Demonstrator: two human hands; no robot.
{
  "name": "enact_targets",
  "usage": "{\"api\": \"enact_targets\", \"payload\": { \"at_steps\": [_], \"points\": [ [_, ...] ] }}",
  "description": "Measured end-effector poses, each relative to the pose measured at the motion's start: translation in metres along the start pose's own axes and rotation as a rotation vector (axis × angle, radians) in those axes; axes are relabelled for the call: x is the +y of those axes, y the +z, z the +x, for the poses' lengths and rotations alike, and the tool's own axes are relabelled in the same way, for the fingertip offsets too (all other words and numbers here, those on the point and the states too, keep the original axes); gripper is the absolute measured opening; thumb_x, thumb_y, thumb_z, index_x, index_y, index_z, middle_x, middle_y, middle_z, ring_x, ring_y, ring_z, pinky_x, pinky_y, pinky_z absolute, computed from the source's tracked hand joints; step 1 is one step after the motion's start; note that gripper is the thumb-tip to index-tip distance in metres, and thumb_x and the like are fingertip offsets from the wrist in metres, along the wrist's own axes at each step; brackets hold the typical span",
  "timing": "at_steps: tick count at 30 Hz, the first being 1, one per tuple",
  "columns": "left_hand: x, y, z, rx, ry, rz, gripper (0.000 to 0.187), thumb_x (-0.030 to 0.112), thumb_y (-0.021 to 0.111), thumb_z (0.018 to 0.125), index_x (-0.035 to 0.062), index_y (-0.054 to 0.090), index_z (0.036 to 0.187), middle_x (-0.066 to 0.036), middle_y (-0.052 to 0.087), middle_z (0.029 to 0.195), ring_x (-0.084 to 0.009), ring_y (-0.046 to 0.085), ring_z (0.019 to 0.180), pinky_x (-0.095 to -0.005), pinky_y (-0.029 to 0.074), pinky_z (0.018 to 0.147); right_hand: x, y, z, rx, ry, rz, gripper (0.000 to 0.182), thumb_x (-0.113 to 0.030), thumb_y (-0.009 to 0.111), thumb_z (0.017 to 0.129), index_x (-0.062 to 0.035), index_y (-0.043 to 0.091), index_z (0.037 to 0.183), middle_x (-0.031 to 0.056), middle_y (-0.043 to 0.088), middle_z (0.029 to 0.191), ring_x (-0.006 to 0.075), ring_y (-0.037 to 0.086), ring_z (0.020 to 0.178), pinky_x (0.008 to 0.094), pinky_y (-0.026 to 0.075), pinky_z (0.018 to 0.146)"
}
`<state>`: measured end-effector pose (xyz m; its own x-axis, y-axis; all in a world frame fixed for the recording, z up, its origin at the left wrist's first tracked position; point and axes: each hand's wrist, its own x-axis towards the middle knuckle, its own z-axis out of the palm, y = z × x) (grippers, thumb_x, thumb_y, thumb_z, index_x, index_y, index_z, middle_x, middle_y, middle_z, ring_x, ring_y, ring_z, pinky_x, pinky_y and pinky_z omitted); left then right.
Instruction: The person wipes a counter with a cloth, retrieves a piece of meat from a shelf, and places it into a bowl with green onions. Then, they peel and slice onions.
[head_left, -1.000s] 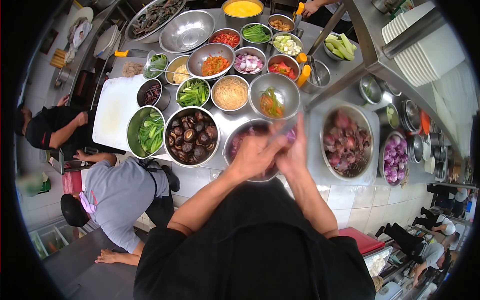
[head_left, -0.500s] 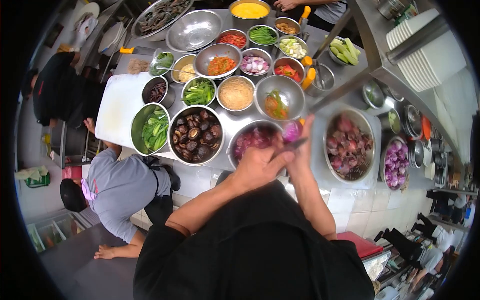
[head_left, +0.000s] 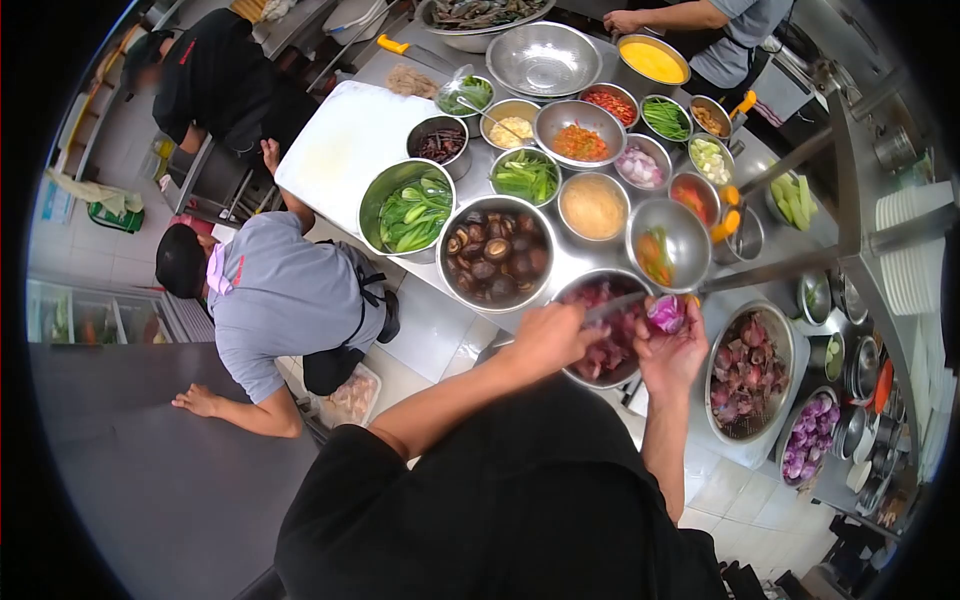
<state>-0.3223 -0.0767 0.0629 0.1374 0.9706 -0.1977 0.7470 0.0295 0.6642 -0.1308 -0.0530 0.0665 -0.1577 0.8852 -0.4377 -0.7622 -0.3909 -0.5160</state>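
My left hand (head_left: pixel 548 338) grips a knife (head_left: pixel 612 307) whose blade points right toward a purple shallot (head_left: pixel 665 313). My right hand (head_left: pixel 672 352) holds that shallot at its fingertips. Both hands hover over the rim of a steel bowl (head_left: pixel 600 377) with peeled purple pieces in it. To the right a colander (head_left: pixel 788 352) holds shallot skins and trimmings. Further right a smaller bowl (head_left: pixel 809 440) is filled with whole purple shallots.
Several steel bowls crowd the counter: mushrooms (head_left: pixel 496 254), green leaves (head_left: pixel 413 212), noodles (head_left: pixel 593 207), chopped chilli (head_left: pixel 580 142), yellow sauce (head_left: pixel 652 62). A white cutting board (head_left: pixel 345 140) lies at the left. A person in grey (head_left: pixel 285 298) bends low beside me. Stacked white plates (head_left: pixel 905 260) sit on the right shelf.
My view has swung right and tilted, so the counter now runs diagonally. My hands shifted with the knife and shallot toward the bowl's right rim. The person in black moved to the upper left.
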Motion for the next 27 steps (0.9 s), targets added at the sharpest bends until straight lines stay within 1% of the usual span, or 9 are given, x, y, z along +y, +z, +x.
{"api": "enact_targets", "payload": {
  "at_steps": [5,7,9,10,11,14,16,20,27],
  "points": [
    [0.005,-0.011,-0.004,0.019,-0.024,-0.024,0.05,0.039,0.077,0.074,-0.007,0.066,0.089,-0.029,0.065,0.077,-0.0431,0.066,0.076,-0.0481,0.052,0.071,-0.005,-0.001,-0.002,0.025,0.123,0.208,0.032,-0.035,0.053,0.09,-0.0078,0.059,0.104,0.0204,0.065,0.103,0.0333,0.058,0.074,0.0325,0.042,0.051],
    [0.011,-0.014,-0.004,0.041,-0.055,-0.102,0.049,0.037,0.077,0.076,-0.0076,0.067,0.091,-0.027,0.065,0.076,-0.0385,0.067,0.071,-0.0434,0.052,0.067,-0.005,0.008,-0.004,0.143,0.106,0.223,0.035,-0.032,0.055,0.085,-0.0031,0.059,0.104,0.0237,0.064,0.106,0.0362,0.06,0.081,0.0356,0.046,0.058],
    [0.011,-0.01,-0.006,0.089,0.017,-0.278,0.055,0.038,0.072,0.081,-0.0102,0.063,0.107,-0.029,0.065,0.078,-0.0431,0.066,0.075,-0.0447,0.053,0.069,-0.006,0.011,-0.007,0.09,0.139,0.27,0.038,-0.029,0.055,0.082,0.002,0.058,0.105,0.0256,0.064,0.107,0.038,0.06,0.089,0.0384,0.048,0.068],
    [0.008,-0.005,-0.005,0.054,-0.008,-0.386,0.049,0.035,0.073,0.083,-0.0071,0.066,0.108,-0.024,0.069,0.078,-0.0328,0.07,0.069,-0.0396,0.053,0.065,-0.007,0.007,-0.009,-0.01,0.152,0.317,0.038,-0.026,0.053,0.081,0.0037,0.059,0.104,0.0265,0.063,0.107,0.0383,0.06,0.095,0.041,0.048,0.078],
    [0.013,-0.002,-0.006,0.034,0.012,-0.493,0.046,0.034,0.073,0.084,-0.0055,0.067,0.107,-0.02,0.069,0.077,-0.0281,0.069,0.067,-0.0374,0.053,0.063,-0.007,0.004,-0.009,-0.086,0.147,0.327,0.037,-0.025,0.053,0.08,0.0036,0.06,0.103,0.0263,0.063,0.108,0.0374,0.06,0.096,0.0439,0.047,0.083],
    [0.039,-0.008,-0.01,-0.041,0.051,-0.777,0.03,0.027,0.072,0.088,0.0008,0.07,0.102,-0.007,0.069,0.073,-0.0104,0.063,0.061,-0.0283,0.051,0.056,-0.002,0.009,-0.015,-0.059,0.042,0.326,0.033,-0.03,0.053,0.086,-0.0002,0.061,0.096,0.0238,0.063,0.104,0.0342,0.06,0.095,0.0461,0.048,0.085],
    [0.048,-0.008,-0.01,-0.072,0.04,-0.737,0.029,0.027,0.072,0.087,0.0002,0.07,0.099,-0.007,0.068,0.072,-0.0113,0.063,0.062,-0.0285,0.051,0.057,-0.001,0.017,-0.02,0.047,-0.024,0.347,0.03,-0.032,0.052,0.09,-0.0027,0.06,0.094,0.0196,0.064,0.1,0.0303,0.061,0.094,0.0448,0.048,0.084],
    [0.051,0.006,-0.007,-0.083,0.108,-0.692,0.031,0.029,0.07,0.088,-0.0013,0.069,0.096,-0.009,0.067,0.072,-0.0113,0.062,0.068,-0.0297,0.049,0.063,0.007,0.011,-0.022,-0.051,-0.201,0.209,0.021,-0.026,0.047,0.098,-0.0072,0.055,0.094,0.0073,0.062,0.092,0.0197,0.062,0.091,0.038,0.05,0.086],
    [0.064,0.003,-0.01,-0.171,0.078,-0.723,0.034,0.032,0.069,0.089,-0.0015,0.07,0.098,-0.01,0.067,0.072,-0.0112,0.061,0.068,-0.0307,0.049,0.063,0.015,0.011,-0.022,0.07,-0.277,0.118,0.02,-0.027,0.048,0.098,-0.0077,0.052,0.1,0.0088,0.063,0.096,0.0188,0.062,0.092,0.0361,0.05,0.086]
  ]
}}
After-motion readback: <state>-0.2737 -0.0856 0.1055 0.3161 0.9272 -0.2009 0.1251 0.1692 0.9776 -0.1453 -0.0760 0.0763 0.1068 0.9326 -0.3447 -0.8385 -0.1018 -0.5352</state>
